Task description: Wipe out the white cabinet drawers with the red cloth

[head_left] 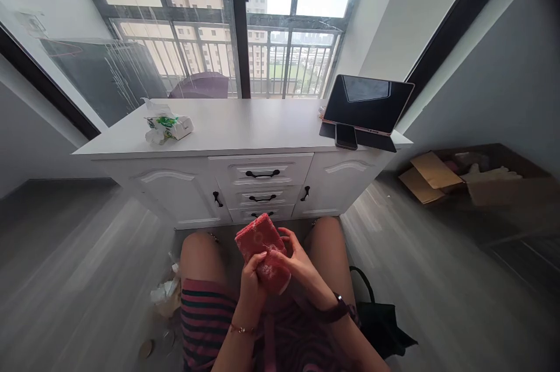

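A folded red cloth [261, 238], with pale marks and a shiny patch near its lower end, is held over my lap between my knees. My left hand [252, 276] grips its lower left side, the thumb lying on top. From the right, my right hand [294, 256] pinches the near part of the cloth, with thumb and fingertips close to the left thumb. Some of its fingers curl up beside the cloth's right edge. Whether clear plastic covers the shiny patch, I cannot tell.
Ahead stands a white cabinet [258, 151] bearing a tissue pack [177, 126], a tablet [370, 105] and a phone [346, 136]. An open cardboard box [503, 188] lies right. A black bag [380, 325] rests by my right leg; crumpled wrappers [166, 296] lie by my left.
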### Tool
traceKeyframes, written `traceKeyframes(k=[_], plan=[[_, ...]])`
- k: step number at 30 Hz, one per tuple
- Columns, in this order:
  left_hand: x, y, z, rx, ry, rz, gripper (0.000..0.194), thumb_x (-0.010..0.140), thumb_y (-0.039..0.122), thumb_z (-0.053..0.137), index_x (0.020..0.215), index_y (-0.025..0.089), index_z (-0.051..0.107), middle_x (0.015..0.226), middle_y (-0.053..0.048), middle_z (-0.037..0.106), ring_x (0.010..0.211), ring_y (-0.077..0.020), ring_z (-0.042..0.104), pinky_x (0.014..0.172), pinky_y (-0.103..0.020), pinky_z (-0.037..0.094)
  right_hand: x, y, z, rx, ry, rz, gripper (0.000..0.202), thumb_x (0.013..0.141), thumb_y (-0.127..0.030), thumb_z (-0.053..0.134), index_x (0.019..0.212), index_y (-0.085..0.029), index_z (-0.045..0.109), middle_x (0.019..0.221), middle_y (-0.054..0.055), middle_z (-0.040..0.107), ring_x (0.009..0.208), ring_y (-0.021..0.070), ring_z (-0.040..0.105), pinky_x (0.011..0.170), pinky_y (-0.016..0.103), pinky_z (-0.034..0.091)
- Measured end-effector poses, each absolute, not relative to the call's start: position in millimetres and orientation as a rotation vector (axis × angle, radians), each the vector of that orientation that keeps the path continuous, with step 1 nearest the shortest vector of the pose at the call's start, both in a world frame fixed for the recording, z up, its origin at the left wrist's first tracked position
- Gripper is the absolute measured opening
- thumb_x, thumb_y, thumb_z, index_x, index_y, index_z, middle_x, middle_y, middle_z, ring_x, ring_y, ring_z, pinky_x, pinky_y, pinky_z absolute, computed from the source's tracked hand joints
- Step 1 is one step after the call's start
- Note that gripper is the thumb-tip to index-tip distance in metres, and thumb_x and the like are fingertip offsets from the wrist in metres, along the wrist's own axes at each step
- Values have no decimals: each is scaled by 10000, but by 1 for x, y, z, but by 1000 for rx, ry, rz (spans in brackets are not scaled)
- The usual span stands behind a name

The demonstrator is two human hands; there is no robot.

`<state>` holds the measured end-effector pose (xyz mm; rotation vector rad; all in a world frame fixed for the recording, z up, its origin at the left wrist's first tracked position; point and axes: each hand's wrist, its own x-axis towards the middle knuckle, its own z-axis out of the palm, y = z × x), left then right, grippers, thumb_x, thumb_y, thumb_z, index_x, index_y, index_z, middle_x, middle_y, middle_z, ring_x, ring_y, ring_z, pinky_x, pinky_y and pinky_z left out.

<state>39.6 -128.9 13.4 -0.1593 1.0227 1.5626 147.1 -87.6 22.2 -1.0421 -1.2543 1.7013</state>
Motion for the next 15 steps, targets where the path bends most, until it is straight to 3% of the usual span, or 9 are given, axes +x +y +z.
traceKeyframes(k=[3, 6, 11, 13, 15], plan=[[41, -129, 12, -231, 996, 1593, 103, 578, 103, 619, 668, 146, 646, 654, -45, 700, 611, -183, 663, 672, -302, 542, 145, -97, 14, -887, -1144, 1968, 646, 625, -326, 826, 1196, -227, 542, 1164, 63, 625, 1065, 212, 593, 909, 322, 463], [41, -130, 11, -179, 1043, 1633, 119, 586, 111, 648, 696, 156, 651, 656, -25, 690, 620, -179, 659, 667, -297, 540, 143, -100, 7, -898, -1062, 2047, 512, 647, -315, 816, 1093, -174, 609, 1074, 72, 670, 986, 208, 619, 867, 316, 474], [31, -129, 14, 3, 1230, 1730, 237, 664, 149, 718, 892, 206, 688, 995, -29, 713, 944, -201, 662, 795, -254, 524, 149, -88, 3, -951, -1103, 1954, 407, 626, -262, 824, 971, -169, 628, 951, 34, 681, 873, 183, 621, 787, 291, 483], [24, -127, 14, 105, 1230, 1735, 352, 699, 200, 735, 1042, 237, 663, 1144, -32, 674, 1092, -215, 613, 856, -251, 504, 154, -84, 3, -985, -1173, 1860, 386, 606, -239, 830, 920, -180, 613, 893, 4, 666, 835, 170, 608, 749, 273, 479], [20, -127, 14, 152, 1241, 1715, 509, 721, 262, 741, 1203, 287, 580, 1181, -34, 656, 1112, -226, 602, 856, -276, 507, 159, -82, 4, -1018, -1266, 1803, 370, 601, -225, 828, 892, -185, 602, 850, -16, 648, 800, 156, 593, 715, 257, 469]])
